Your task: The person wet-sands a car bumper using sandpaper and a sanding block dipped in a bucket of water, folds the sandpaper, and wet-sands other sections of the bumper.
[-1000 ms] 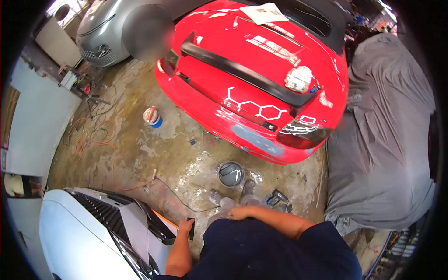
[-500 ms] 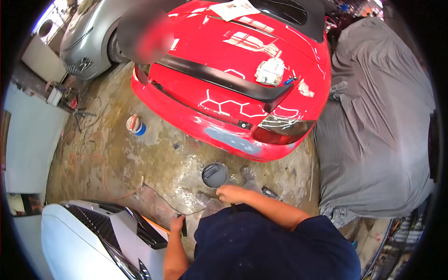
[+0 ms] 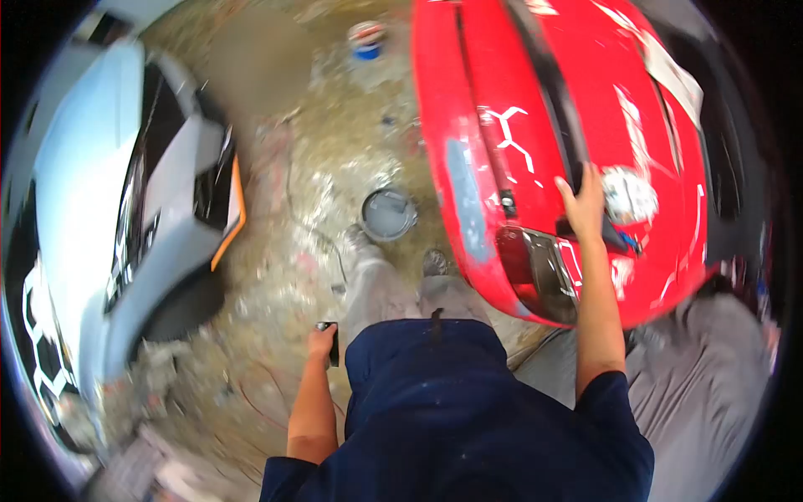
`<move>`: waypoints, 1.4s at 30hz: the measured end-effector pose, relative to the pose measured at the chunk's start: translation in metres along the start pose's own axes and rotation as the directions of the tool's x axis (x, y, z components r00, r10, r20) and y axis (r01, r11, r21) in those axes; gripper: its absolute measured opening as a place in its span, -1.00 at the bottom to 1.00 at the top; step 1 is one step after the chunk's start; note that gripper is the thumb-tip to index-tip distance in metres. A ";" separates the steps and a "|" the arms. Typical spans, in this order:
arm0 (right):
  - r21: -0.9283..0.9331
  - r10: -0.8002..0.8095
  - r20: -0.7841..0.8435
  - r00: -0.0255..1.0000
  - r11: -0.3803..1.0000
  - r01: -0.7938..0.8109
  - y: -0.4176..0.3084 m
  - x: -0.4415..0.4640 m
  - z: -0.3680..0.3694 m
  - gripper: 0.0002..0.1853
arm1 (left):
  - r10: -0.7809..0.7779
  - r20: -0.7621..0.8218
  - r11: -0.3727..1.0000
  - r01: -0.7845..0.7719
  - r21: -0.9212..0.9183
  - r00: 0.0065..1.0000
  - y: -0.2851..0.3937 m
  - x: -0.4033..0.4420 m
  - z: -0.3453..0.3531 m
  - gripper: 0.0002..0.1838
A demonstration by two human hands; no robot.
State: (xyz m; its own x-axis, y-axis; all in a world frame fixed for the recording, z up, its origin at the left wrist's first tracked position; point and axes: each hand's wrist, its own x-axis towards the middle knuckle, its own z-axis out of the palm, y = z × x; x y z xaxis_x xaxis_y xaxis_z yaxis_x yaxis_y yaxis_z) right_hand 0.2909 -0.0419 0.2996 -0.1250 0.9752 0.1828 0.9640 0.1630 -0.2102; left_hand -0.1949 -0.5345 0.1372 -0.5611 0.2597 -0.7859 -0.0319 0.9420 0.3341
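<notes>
Low by the thigh, the left hand (image 3: 320, 340) has its fingers closed around a flat dark block (image 3: 335, 345). Ahead, the right hand (image 3: 588, 202) is open, thumb spread from the fingers, laid on the near end of the black spoiler (image 3: 552, 79); any grip underneath cannot be told. The spoiler spans the rear of the red car (image 3: 602, 50), matte against glossy paint, a smooth grey patch (image 3: 467, 201) marking the bumper. A white bundle (image 3: 629, 197) rests just beside the right hand. Open wet floor (image 3: 280, 217) runs between the red car and the silver car (image 3: 84, 176), with a dark bucket (image 3: 389, 214) near the shoes (image 3: 434, 263). Farther off, print on the blue-based tub (image 3: 365, 40) is too blurred to read.
</notes>
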 end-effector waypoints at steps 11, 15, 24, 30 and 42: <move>0.050 -0.047 0.044 0.998 0.998 0.045 0.023 0.003 0.021 -0.07 | -0.502 -0.010 0.834 0.482 -0.269 0.865 -0.238 -0.171 0.188 -0.34; 0.119 -0.072 0.038 0.997 0.991 0.067 0.024 0.002 0.022 -0.07 | -0.494 0.084 0.754 0.474 -0.456 0.866 -0.221 -0.187 0.225 -0.42; 0.099 -0.073 -0.004 0.997 0.992 0.073 0.030 0.004 0.025 -0.07 | -0.444 -0.047 0.797 0.371 -0.476 0.895 -0.171 -0.190 0.217 -0.51; 0.178 -0.034 0.047 0.998 0.984 0.025 0.026 0.001 0.020 -0.07 | -0.401 -0.087 0.817 0.313 -0.485 0.912 -0.178 -0.193 0.204 -0.46; 0.121 -0.063 0.016 0.998 0.991 0.060 0.027 0.001 0.018 -0.08 | -0.453 -0.138 0.859 0.389 -0.332 0.881 -0.181 -0.242 0.157 -0.42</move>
State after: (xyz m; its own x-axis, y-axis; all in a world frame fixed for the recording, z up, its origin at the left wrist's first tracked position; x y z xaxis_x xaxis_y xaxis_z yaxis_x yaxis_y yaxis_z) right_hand 0.3130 -0.0336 0.2771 -0.1892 0.9653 0.1800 0.9191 0.2386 -0.3136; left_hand 0.0768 -0.7347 0.1851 -0.5940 -0.2268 -0.7719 -0.5203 0.8400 0.1536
